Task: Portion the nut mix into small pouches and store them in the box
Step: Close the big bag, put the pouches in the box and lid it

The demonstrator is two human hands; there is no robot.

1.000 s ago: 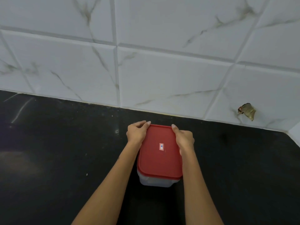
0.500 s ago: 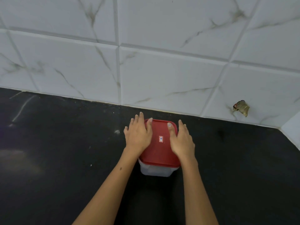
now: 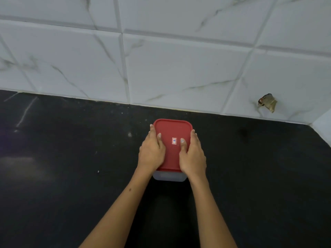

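Observation:
A translucent box [image 3: 169, 177] with a red lid [image 3: 172, 128] stands on the black counter close to the tiled wall. A small white label [image 3: 174, 140] sits in the lid's middle. My left hand [image 3: 151, 151] lies along the lid's left edge with straight fingers, its thumb pressing on top. My right hand [image 3: 193, 154] lies along the right edge the same way, thumb on the lid beside the label. The lid hides the box's inside, and no pouches or nuts are in view.
The black counter [image 3: 71, 176] stretches left, right and toward me. A white marbled tile wall [image 3: 179, 72] rises just behind the box and turns a corner at far right. A brown torn scrap [image 3: 267, 103] sticks to the wall on the right.
My hands left the lid's far corners, lay flat on the lid, then slid outward to its left and right edges. The box stays in place.

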